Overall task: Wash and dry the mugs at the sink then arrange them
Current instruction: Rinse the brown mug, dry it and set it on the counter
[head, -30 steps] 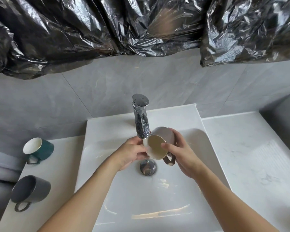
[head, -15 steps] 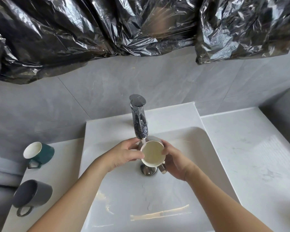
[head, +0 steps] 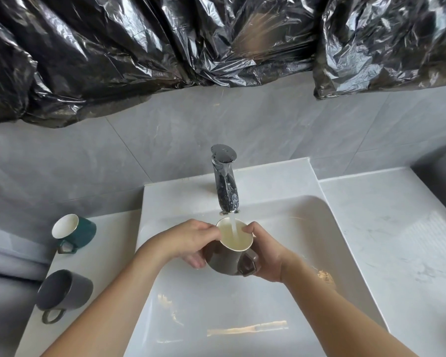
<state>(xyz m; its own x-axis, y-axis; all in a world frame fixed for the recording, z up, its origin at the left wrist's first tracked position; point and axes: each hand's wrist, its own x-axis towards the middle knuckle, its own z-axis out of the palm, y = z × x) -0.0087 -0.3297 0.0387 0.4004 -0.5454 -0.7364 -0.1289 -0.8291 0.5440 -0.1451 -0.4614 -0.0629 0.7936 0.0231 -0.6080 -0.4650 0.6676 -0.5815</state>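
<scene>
A brown mug (head: 227,261) with a cream inside is held upright over the white sink (head: 307,215), under the chrome tap (head: 225,186). Water runs from the spout into the mug. My left hand (head: 191,240) grips the mug's left side, fingers at the rim. My right hand (head: 265,253) grips its right side beside the handle, thumb on the rim. A green mug (head: 74,233) and a grey mug (head: 63,292) lie on their sides on the left counter.
White marble counter (head: 397,240) stretches to the right of the sink. Grey tiled wall behind, with crumpled black plastic sheeting (head: 165,47) hanging above the tap. The basin floor shows light reflections near the front edge.
The mug has turned from tilted toward me to upright and dropped lower under the spout. Water now streams into it. Both hands shifted down with it.
</scene>
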